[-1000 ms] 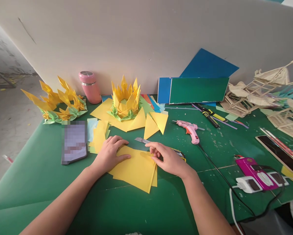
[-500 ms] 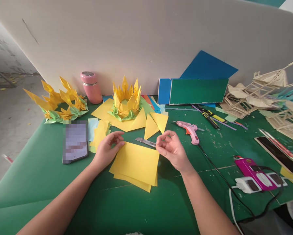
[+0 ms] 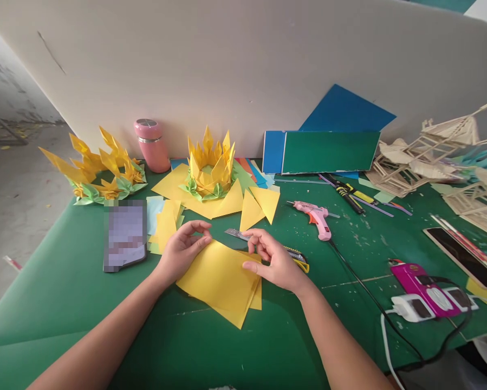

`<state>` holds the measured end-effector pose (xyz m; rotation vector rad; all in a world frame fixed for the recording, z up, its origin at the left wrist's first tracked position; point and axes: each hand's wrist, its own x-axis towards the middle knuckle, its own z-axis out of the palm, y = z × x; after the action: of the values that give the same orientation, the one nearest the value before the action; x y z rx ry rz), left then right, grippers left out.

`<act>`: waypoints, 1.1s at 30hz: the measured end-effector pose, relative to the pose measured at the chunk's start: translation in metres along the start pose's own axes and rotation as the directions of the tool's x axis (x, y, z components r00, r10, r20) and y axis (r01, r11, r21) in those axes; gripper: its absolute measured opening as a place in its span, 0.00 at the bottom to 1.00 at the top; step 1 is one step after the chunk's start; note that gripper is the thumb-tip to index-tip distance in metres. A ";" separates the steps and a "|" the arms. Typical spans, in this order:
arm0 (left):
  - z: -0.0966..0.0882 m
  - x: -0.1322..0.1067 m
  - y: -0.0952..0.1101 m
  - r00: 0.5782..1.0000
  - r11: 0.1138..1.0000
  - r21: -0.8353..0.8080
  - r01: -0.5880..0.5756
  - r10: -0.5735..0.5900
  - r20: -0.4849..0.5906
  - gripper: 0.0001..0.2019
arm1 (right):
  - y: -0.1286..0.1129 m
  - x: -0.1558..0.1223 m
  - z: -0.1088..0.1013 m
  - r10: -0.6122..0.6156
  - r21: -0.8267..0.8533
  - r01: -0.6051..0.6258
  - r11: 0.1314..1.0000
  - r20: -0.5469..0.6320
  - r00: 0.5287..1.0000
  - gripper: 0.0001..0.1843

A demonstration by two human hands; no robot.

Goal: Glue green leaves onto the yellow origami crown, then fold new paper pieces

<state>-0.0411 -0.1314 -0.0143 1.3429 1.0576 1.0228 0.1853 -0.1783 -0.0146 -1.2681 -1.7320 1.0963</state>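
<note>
A small stack of yellow paper sheets (image 3: 219, 284) lies on the green table in front of me. The top sheet is turned askew over those below. At its upper left corner my left hand (image 3: 186, 246) pinches the paper between thumb and fingers. My right hand (image 3: 273, 260) is over the right edge, thumb and fingers apart; whether the thumb touches the paper I cannot tell. A utility knife (image 3: 298, 257) with its blade out lies behind the stack, partly hidden by the right hand.
Behind stand a yellow paper crown (image 3: 210, 168), another paper crown (image 3: 105, 173) and a pink flask (image 3: 153, 146). Yellow triangles (image 3: 257, 208) lie nearby. A phone (image 3: 125, 235) is at left. To the right are a pink glue gun (image 3: 318, 216), its cord, a magenta power strip (image 3: 430, 287) and stick models (image 3: 414, 162).
The top yellow sheet has turned clockwise and shifted slightly left. My right hand has moved left and down over the paper, uncovering the knife's yellow handle. My left hand has barely moved.
</note>
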 end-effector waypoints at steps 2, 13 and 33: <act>0.002 0.000 0.000 1.000 1.000 -0.020 -0.003 0.003 0.014 0.15 | -0.003 0.000 0.002 -0.039 -0.030 0.038 0.999 -0.020 0.999 0.22; -0.002 0.000 0.000 0.991 0.982 -0.152 0.113 -0.099 0.095 0.26 | 0.005 0.003 0.003 0.212 0.443 -0.167 0.881 -0.052 0.976 0.16; 0.007 -0.004 -0.002 0.963 0.972 0.010 0.236 -0.235 0.131 0.21 | 0.005 0.005 0.023 0.003 0.208 0.047 0.977 -0.232 0.973 0.17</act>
<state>-0.0349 -0.1368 -0.0169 1.2288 1.0844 0.7500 0.1649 -0.1783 -0.0275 -1.1884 -1.4131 1.0453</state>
